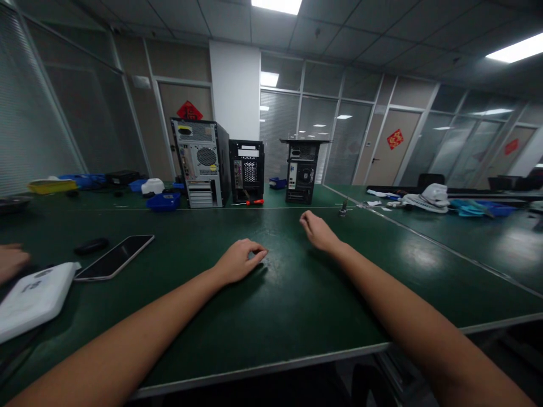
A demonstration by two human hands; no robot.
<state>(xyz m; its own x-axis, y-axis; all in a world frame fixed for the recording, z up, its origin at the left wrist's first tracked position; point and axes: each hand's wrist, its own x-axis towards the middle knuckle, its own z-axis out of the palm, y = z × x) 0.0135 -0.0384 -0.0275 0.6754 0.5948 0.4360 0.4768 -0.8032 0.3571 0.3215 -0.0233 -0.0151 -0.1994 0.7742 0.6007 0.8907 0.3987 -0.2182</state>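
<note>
My left hand (pixel 240 260) is low over the green tabletop (pixel 297 322), its fingers curled and the tips of thumb and forefinger close together. Anything between them is too small to make out. Farther forward and to the right, my right hand (pixel 317 230) has its fingers bent inward; their inner side is hidden. Nearest beyond it stands a small black computer tower (pixel 302 172) with a flat panel across its top. A black computer case (pixel 247 172) and a larger grey-backed tower (pixel 201 164) stand left of it. A red-handled screwdriver (pixel 254 202) lies before the black case.
At left lie a phone (pixel 119 257), a black computer mouse (pixel 91 246) and a white box-like device (pixel 38 297), with another person's hand (pixel 12 263) beside it. Blue bins (pixel 164 202) sit behind. A small dark upright object (pixel 343 209) and a white cap (pixel 435 195) are at right.
</note>
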